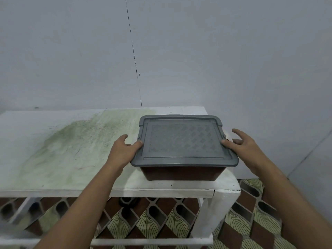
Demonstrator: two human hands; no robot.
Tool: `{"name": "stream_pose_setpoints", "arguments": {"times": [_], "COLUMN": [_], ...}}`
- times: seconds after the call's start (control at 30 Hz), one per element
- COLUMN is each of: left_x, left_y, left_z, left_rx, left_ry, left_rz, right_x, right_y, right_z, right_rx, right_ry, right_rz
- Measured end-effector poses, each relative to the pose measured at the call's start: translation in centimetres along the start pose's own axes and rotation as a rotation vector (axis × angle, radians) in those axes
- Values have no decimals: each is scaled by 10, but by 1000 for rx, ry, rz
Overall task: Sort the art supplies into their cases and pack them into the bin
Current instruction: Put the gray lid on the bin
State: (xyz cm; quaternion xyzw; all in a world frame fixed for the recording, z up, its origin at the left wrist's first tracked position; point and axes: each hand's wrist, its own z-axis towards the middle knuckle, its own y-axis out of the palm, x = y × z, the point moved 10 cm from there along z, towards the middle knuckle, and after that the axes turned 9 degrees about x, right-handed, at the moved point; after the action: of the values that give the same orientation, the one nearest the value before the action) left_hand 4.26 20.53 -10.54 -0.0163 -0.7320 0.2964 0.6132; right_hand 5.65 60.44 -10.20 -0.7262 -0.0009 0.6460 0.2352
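A bin (pixel 181 173) with a dark brown body and a grey patterned lid (pixel 183 141) stands on the right end of the white table (pixel 53 141). The lid lies flat on it and hides what is inside. My left hand (pixel 124 150) is at the lid's left edge, its thumb resting on the rim and a finger stretched out alongside. On the other side, my right hand (pixel 242 146) touches the rim with its thumb, fingers spread and relaxed away from the bin. No loose art supplies or cases show.
The tabletop carries a large green stain on its left and middle part. A pale wall rises right behind the table. Beneath and to the right lies a patterned tile floor (pixel 251 221), with a dark object (pixel 128 202) under the table.
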Motion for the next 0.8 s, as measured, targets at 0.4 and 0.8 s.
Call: {"name": "stream_pose_setpoints", "arguments": {"times": [0.4,0.8], "left_x": [48,64], "left_y": [-7,14], "left_z": [-25,-32], "left_rx": [201,171], "left_ry": [394,594], "left_rz": [217,636], "right_x": [-39,-35], "right_y": [8,19], "right_z": [-13,-24], "right_rx": [106,-27], "right_ry": [-334,-369], "right_rz": [-316,-357]}}
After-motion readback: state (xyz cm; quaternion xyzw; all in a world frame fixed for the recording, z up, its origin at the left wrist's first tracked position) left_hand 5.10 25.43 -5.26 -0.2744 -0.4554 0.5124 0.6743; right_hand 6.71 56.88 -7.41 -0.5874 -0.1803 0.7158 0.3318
